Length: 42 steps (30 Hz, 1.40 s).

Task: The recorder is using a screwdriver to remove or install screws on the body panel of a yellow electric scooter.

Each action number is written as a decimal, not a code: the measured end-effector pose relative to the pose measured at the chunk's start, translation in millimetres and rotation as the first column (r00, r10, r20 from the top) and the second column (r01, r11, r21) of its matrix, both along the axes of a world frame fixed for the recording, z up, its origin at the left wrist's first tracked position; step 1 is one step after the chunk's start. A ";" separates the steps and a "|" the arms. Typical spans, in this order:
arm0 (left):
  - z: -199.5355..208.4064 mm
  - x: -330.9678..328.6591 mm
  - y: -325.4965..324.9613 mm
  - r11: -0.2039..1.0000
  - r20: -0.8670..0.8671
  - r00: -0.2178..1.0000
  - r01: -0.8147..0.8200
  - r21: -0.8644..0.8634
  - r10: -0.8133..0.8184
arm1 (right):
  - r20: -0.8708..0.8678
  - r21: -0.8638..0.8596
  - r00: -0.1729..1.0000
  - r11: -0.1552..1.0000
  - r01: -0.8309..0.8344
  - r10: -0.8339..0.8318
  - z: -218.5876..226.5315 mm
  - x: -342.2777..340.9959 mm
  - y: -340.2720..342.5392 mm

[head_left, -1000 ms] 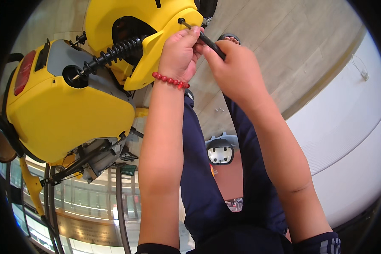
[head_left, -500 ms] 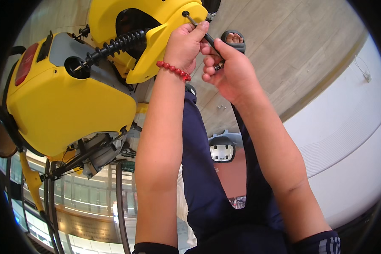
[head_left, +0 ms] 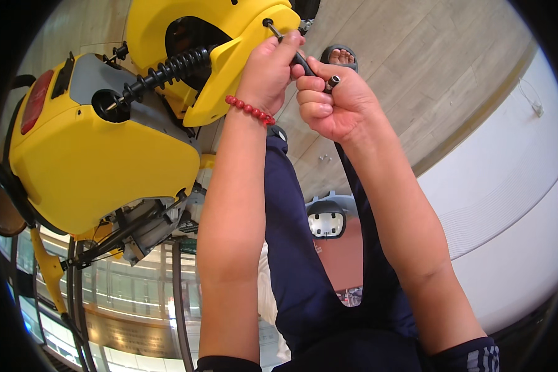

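Note:
A driver (head_left: 302,63) with a thin metal shaft and a dark grip slants between my hands. Its shaft tip sits at a dark round hole in a yellow body panel (head_left: 235,59). My left hand (head_left: 268,68), with a red bead bracelet (head_left: 249,110) at the wrist, pinches the driver where the shaft meets the grip. Lower down, my right hand (head_left: 338,102) is curled around the grip's rear part, and a hollow metal end pokes out between thumb and fingers. Whether the tip engages a fastener in the hole cannot be made out.
A yellow vehicle body (head_left: 99,161) with a red tail light (head_left: 37,102) and a black ribbed shock absorber (head_left: 161,77) stands left. Small screws (head_left: 324,159) lie on the wood-look floor (head_left: 415,49). My sandalled foot (head_left: 341,57) is beyond my right hand; a white curved panel (head_left: 496,204) is at right.
My right hand's fingers have curled tighter and turned around the grip, so the driver's hollow end now points up between thumb and fingers. My left hand has barely moved.

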State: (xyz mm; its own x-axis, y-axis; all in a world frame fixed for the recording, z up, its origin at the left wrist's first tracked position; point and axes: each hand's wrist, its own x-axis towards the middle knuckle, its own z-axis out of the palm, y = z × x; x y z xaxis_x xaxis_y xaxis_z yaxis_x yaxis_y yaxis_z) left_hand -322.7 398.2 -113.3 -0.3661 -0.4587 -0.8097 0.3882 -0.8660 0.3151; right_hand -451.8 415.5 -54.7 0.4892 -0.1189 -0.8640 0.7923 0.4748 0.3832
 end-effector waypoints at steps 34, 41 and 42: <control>-1.3 -7.7 -1.4 0.995 0.010 0.998 -0.063 0.073 0.062 | -0.421 -0.143 0.857 0.912 -0.384 0.295 5.3 9.4 2.0; -3.0 -4.6 1.8 0.990 -0.006 0.995 -0.094 0.100 0.095 | -0.503 -0.100 0.773 0.862 -0.496 0.387 14.0 20.0 2.7; -4.1 -4.4 1.9 0.994 0.003 0.998 -0.070 0.085 0.070 | -0.696 0.011 0.496 0.698 -0.716 0.520 12.4 23.3 2.6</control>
